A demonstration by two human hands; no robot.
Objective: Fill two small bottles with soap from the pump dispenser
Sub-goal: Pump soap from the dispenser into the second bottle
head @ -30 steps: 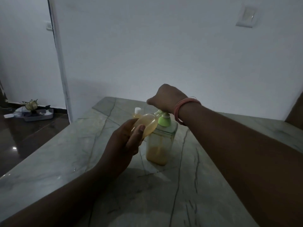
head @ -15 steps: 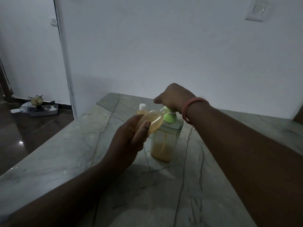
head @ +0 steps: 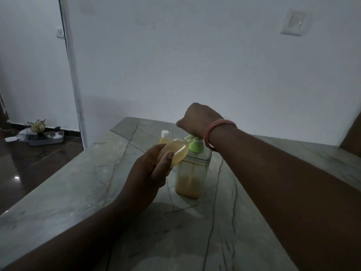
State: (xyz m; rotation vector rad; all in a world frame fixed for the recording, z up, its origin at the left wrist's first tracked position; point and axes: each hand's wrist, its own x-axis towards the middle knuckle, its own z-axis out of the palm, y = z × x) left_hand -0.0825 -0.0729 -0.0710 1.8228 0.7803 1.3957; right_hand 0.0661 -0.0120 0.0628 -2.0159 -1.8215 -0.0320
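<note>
At the centre of the frame the left hand (head: 150,169) grips a small bottle (head: 175,153), its fingers (head: 165,163) wrapped round the lower end. The bottle is tilted, its long axis running from lower left up to upper right, so its mouth points toward the nozzle of the pump dispenser (head: 192,171). It looks nearly full of amber liquid. No label or writing can be made out on it.

The dispenser stands upright on the marble worktop (head: 78,188), just right of centre. It is clear-walled with a pale green pump head, and amber soap fills roughly its lower third. Any print on its body is too dim to read.

The right hand (head: 197,120) is curled into a loose fist over the pump head, pressing on it from above; how its fingertips sit is hidden. A pink bangle (head: 214,130) circles that wrist.

A second small bottle (head: 164,138) with a white cap stands upright just behind the held bottle, holding amber liquid.

At the upper right a wall switch (head: 293,22) shows; at the left edge a grey tray (head: 41,138) of clutter lies on the dark floor.
</note>
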